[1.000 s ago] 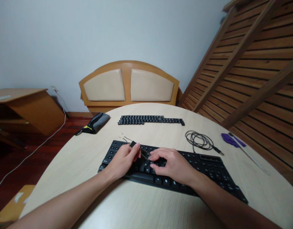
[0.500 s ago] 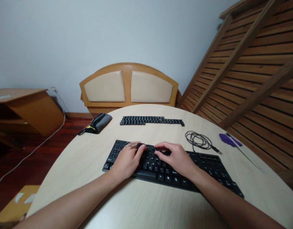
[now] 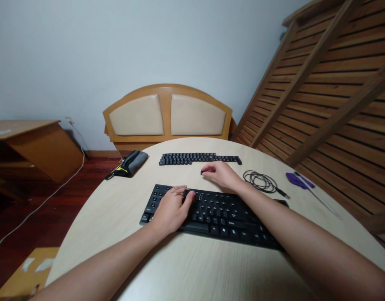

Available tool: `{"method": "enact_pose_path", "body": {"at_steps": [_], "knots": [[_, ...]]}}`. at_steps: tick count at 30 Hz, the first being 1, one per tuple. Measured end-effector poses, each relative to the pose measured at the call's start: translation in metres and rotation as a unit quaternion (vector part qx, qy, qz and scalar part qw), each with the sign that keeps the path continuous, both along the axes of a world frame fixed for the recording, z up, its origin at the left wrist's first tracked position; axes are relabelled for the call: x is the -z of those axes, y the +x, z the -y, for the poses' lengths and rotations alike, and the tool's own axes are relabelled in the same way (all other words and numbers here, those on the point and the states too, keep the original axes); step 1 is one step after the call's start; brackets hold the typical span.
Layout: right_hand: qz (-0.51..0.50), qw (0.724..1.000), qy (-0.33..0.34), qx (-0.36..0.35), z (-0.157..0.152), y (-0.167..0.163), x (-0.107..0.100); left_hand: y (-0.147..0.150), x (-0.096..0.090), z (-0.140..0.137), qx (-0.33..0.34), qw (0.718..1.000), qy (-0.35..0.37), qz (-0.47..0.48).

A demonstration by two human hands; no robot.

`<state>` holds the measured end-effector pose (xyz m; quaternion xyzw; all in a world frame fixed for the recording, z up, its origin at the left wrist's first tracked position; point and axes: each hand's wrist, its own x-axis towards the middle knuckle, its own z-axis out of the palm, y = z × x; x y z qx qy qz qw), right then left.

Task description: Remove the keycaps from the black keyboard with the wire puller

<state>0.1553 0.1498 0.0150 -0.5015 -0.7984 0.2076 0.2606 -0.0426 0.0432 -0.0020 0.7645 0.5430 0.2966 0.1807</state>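
Observation:
A black keyboard point(image 3: 230, 209) lies on the round table, with many of its keycaps off and bare key posts showing. My left hand point(image 3: 172, 209) rests over its left half, thumb and fingers closed around a small dark piece at the far edge that I cannot make out. Beyond the keyboard, my right hand point(image 3: 222, 173) pinches a small black keycap point(image 3: 202, 172) just above the tabletop. Behind that hand, loose black keycaps point(image 3: 176, 159) lie in neat rows.
A coiled black USB cable point(image 3: 261, 182) lies to the right. Farther right are a purple cloth point(image 3: 295, 180) and a thin pale stick point(image 3: 320, 198). At the table's point(image 3: 117, 234) left rim sits a grey-and-black pouch point(image 3: 131, 163). A headboard point(image 3: 167, 110) stands behind.
My right hand has lifted off the keyboard and moved away from me toward the keycap rows, a keycap in its fingers. My left hand stays on the keyboard.

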Motion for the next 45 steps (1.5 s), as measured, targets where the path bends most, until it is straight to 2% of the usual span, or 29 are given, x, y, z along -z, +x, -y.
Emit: {"method": "enact_pose_path", "body": {"at_steps": [6,12,28,45], "knots": [[0.060,0.996,0.014,0.067,-0.036,-0.022,0.003,-0.001,-0.001,0.000,0.007,1.000,-0.010,0.001],[0.113,0.988,0.022,0.102,-0.051,-0.035,0.008,-0.001,-0.002,0.000,0.008,1.000,-0.007,0.004],[0.189,0.971,0.049,0.140,-0.056,-0.052,0.017,-0.001,0.002,0.000,0.009,1.000,-0.001,0.003],[0.191,0.970,0.050,0.144,-0.052,-0.059,0.021,-0.002,0.001,-0.001,0.007,1.000,0.000,-0.003]]}}
